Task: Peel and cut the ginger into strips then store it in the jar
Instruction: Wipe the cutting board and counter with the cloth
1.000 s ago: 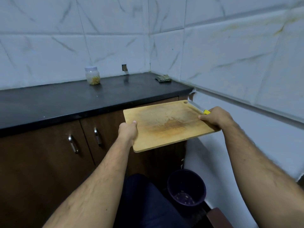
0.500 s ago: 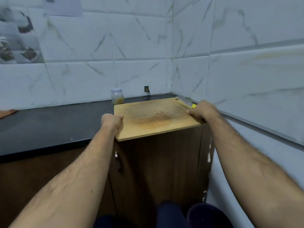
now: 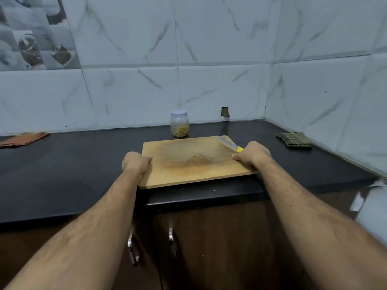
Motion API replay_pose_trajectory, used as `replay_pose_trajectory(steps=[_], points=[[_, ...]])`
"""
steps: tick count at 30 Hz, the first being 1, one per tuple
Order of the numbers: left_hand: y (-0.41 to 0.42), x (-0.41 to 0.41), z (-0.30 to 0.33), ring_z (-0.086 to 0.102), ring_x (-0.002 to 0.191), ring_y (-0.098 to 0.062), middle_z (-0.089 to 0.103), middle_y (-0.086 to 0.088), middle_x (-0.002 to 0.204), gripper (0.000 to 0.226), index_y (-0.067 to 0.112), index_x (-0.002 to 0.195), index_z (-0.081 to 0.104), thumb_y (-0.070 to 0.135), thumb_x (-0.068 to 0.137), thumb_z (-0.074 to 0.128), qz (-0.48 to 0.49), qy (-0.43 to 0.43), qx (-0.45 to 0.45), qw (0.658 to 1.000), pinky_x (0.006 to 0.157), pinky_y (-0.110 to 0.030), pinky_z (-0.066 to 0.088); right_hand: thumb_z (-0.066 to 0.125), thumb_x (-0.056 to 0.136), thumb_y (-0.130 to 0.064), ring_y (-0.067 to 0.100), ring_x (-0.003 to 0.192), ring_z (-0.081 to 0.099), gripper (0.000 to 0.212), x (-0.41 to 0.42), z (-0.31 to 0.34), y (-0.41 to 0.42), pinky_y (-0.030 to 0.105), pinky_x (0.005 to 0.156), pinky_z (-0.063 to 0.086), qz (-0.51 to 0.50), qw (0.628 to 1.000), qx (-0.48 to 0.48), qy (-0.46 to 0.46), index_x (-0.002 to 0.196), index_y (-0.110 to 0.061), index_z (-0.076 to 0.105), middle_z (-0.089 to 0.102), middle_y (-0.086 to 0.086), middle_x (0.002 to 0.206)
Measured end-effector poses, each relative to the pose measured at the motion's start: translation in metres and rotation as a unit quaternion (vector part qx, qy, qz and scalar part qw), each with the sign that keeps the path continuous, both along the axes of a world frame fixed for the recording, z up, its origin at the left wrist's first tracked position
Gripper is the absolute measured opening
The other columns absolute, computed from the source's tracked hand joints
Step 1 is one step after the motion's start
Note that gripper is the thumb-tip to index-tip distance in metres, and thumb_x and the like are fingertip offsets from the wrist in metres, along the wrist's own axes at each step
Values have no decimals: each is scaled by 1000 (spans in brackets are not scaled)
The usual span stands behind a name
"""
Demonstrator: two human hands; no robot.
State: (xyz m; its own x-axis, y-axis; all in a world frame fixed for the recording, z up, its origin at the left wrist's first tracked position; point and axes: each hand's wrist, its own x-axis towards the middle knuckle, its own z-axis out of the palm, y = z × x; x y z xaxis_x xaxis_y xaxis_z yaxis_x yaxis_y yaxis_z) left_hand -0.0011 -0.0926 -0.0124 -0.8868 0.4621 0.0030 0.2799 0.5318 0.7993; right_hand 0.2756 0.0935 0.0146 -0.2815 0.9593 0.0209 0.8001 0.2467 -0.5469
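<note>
The person is gripping a wooden cutting board [image 3: 194, 162] over the black tabletop [image 3: 62, 164], left hand [image 3: 135, 164] curling on its left edge, right hand [image 3: 252, 154] on its right edge, apparently also pinning a yellow-handled knife [image 3: 230, 144]. The lidded jar [image 3: 179, 126] is standing just behind, ginger strips seemingly inside.
</note>
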Motion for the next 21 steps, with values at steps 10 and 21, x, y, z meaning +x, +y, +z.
replay_pose_trajectory(steps=[10, 21], points=[[31, -29, -9, 62, 108, -34, 66, -16, 115, 42, -2, 113, 64, 38, 100, 57, 14, 100, -137, 985, 75, -34, 43, 75, 84, -41, 18, 63, 56, 35, -39, -3, 20, 27, 48, 37, -10, 999, -13, -46, 77, -11, 58, 61, 4, 76], [20, -21, -16, 63, 104, -35, 68, -17, 111, 36, 2, 108, 68, 35, 96, 63, 36, 151, -124, 980, 76, -38, 48, 74, 85, -39, 21, 81, 60, 32, -43, 0, 2, 31, 64, 47, 1, 995, -13, -104, 96, -11, 63, 61, 3, 86]])
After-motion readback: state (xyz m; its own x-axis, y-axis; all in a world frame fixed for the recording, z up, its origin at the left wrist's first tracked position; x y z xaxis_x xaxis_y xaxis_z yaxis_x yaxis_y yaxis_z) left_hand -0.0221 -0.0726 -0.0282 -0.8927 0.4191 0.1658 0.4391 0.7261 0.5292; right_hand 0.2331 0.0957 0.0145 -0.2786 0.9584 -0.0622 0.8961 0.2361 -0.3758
